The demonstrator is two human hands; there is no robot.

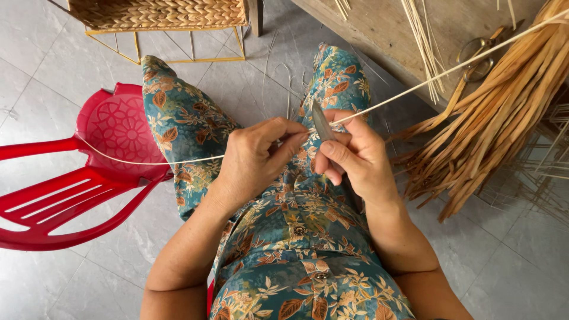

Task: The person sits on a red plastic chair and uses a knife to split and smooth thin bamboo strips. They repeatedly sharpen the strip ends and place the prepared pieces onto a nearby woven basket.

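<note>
Pale cane strip [178, 161] pinched taut in my left hand [258, 155] | right hand [355, 155] closed on knife [322, 123], blade against strip for shaving.

The grey tiled floor [71, 53] is carrying a red plastic chair [89, 172]; the wooden bench [379, 29] is bearing pale reed strips [424, 41] and scissors [477, 56].

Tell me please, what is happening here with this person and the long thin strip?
A seated person in a floral dress runs a long pale strip across the lap. The right hand holds a small knife blade against it, while the left hand pinches the strip beside the blade. A bundle of tan strips leans at the right, and a red plastic chair stands at the left.
</note>
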